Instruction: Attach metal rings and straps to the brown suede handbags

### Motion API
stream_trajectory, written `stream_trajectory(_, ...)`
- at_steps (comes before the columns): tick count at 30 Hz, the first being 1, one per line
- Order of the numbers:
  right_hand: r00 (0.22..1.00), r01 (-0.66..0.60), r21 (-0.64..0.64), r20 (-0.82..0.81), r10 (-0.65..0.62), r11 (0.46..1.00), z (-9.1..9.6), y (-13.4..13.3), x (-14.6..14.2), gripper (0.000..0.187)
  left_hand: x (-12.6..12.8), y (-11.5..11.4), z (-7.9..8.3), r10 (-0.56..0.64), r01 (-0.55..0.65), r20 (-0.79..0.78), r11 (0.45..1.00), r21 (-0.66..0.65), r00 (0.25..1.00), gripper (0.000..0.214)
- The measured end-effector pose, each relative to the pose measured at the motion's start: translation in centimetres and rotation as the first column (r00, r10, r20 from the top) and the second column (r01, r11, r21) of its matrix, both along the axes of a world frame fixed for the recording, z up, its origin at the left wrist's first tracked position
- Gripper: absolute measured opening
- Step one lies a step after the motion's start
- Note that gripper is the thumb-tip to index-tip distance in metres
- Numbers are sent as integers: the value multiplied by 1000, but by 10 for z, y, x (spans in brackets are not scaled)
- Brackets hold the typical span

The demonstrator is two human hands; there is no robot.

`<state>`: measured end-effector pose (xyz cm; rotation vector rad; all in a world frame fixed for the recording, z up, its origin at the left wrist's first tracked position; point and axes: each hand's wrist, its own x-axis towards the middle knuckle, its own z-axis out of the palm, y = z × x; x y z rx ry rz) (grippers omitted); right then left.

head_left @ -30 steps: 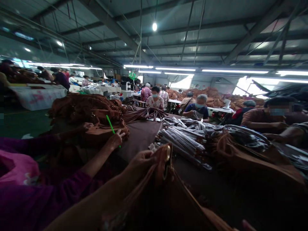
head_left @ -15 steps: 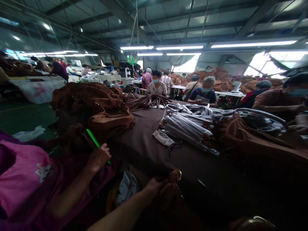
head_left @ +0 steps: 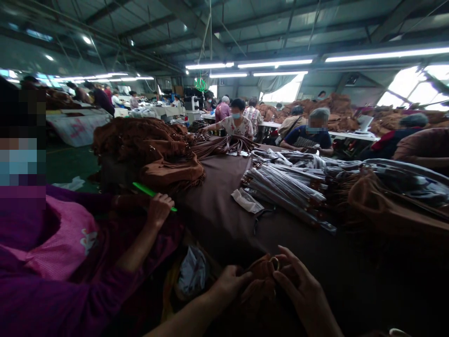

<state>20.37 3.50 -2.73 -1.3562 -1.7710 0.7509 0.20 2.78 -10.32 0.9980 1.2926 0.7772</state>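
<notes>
My left hand (head_left: pixel 229 285) grips the gathered edge of a brown bag (head_left: pixel 259 288) low in the middle of the head view, thumb on top. A gold-coloured metal ring (head_left: pixel 275 263) stands up from the bag's edge. On the right side of that ring, my right hand (head_left: pixel 300 278) has its thumb and fingers closed around it, while one finger points upward. Most of the bag hangs in dark shadow below my hands.
A person in purple at my left holds a green brush (head_left: pixel 145 189). A dark cloth-covered table (head_left: pixel 220 187) bears a brown bag pile (head_left: pixel 140 140), brown straps (head_left: pixel 224 145) and plastic-wrapped straps (head_left: pixel 284 180). Several people sit beyond it.
My right hand has come in from the right to the ring. My left hand keeps its hold on the bag. The view has swung left, and the neighbour's green brush has tilted flatter.
</notes>
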Motion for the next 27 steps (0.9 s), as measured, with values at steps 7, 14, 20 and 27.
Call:
stream_trajectory(7, 990, -135, -57, -59, 132, 989, 2, 9, -5, 30, -19, 1, 32, 59, 3, -200, 954, 301, 978, 55)
stream_trajectory(14, 974, -152, -54, -178, 140, 987, -6, 0, 0, 29, 1, 6, 79, -223, 288, -185, 806, 517, 957, 92)
stream_trajectory(20, 975, -153, -254, -194, 105, 955, 4, -4, 10, 34, 12, 4, 80, -223, 324, -266, 838, 440, 938, 84)
stream_trajectory(27, 867, -345, -391, -482, 130, 853, 5, 0, 8, 36, 11, 3, 82, -215, 305, -241, 839, 451, 946, 82)
